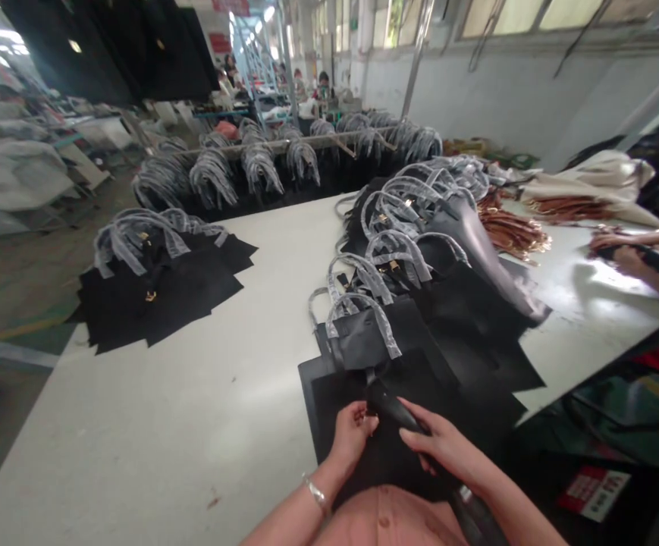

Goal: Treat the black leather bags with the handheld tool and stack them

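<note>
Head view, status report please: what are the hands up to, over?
Left hand pinches black strap near its top; right hand grips it lower. Strap lies on black bag at table edge. Stacked bags beyond, apart from both hands.

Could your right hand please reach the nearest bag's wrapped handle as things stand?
Probably yes: the wrapped handle lies just beyond the right hand with nothing between, though that hand is gripping a black strap together with the left hand.

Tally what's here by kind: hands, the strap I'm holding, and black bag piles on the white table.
Own hands: 2, left hand, right hand
Co-worker's hands: 2
Black strap: 1
Black bag piles: 2
Total: 7
</note>
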`<state>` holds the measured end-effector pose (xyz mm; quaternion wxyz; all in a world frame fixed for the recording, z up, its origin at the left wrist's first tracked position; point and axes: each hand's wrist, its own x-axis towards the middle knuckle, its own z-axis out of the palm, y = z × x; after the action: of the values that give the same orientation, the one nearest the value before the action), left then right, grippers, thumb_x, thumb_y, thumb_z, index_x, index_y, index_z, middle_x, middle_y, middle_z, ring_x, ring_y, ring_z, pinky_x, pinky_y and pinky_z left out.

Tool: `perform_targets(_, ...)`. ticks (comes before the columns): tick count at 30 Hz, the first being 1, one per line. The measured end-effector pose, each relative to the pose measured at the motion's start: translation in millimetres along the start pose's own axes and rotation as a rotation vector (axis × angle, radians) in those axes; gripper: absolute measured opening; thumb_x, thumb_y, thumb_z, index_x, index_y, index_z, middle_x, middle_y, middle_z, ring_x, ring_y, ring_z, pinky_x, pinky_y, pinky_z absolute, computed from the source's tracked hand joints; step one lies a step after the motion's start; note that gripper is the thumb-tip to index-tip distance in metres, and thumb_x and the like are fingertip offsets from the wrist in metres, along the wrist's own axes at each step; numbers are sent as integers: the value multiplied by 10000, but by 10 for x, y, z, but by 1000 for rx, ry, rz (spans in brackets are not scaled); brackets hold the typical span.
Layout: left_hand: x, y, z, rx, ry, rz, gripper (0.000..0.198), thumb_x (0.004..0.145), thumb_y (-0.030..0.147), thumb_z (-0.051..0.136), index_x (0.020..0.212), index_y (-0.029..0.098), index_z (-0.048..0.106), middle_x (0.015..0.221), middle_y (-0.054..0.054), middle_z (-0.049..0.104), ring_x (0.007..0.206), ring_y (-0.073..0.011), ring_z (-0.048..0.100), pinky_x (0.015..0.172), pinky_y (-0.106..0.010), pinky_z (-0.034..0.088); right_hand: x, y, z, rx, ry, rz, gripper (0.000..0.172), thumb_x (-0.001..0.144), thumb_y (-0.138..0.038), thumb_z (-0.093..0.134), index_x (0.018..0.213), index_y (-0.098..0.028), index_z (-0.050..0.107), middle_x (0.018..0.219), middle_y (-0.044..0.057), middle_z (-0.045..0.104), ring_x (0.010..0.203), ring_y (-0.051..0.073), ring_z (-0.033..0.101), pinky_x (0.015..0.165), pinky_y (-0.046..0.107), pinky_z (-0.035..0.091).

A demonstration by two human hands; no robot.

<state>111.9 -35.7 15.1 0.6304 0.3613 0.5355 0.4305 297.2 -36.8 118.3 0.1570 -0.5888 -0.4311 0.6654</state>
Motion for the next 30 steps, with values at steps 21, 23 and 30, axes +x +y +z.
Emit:
perform_targets(21, 449, 69, -1063, 314, 455, 44, 211, 675, 116, 705, 822, 171, 564, 773, -7, 586, 795, -183, 600, 831, -352, 477, 170, -39, 13, -210, 60, -6, 745, 808, -403, 620, 1467, -191, 345, 807, 6, 646, 492, 103, 552, 463, 236, 453)
perform_targets(23, 449, 64, -1064, 189, 414, 18, 212, 668, 182, 724, 825, 156, 584, 747, -19, 620, 722, -165, 609, 740, -308, 494, 207, -109, 92, -254, 9, -14, 736, 806, -393, 619, 1466, -200, 355, 750, -11, 638, 500, 110, 562, 469, 233, 450)
perform_targets(30, 244, 100, -922, -130, 306, 1, 360, 628, 333, 744, 908, 123, 659, 747, -45, 673, 619, -129, 590, 591, -239, 455, 348, -509, 427, -268, -185, -25, 715, 797, -338, 613, 1460, -206, 379, 668, -35, 602, 478, 103, 534, 465, 224, 431)
